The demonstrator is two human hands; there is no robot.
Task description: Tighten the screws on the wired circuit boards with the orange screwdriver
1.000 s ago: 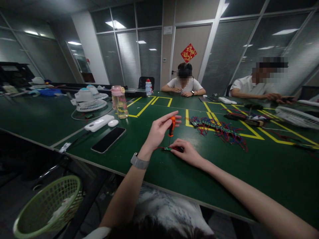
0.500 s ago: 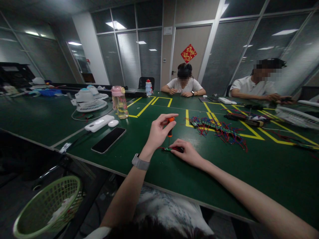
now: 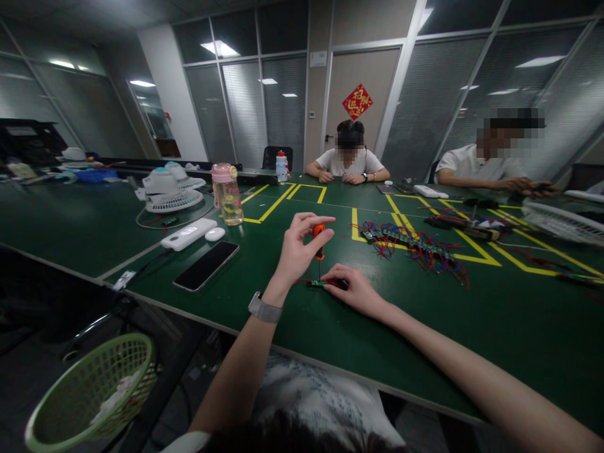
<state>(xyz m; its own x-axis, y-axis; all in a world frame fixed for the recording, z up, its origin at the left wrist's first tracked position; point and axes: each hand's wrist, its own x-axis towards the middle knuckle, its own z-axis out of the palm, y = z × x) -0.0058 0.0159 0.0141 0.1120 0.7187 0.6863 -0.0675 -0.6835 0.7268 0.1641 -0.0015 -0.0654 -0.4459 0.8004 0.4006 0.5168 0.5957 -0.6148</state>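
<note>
My left hand is closed round the orange handle of a small screwdriver, held upright with its tip down on a small green circuit board. My right hand lies on the green table with its fingers pressed on that board, holding it flat. Red wires run out from the board under the hands. A grey watch sits on my left wrist.
A heap of boards with red and blue wires lies beyond my hands. To the left are a black phone, a white power bank, a bottle and fans. Two people sit across the table. A green basket stands below left.
My left fingers have shifted round the screwdriver handle, hiding more of it, and the tool leans slightly left. The right hand and board stay put.
</note>
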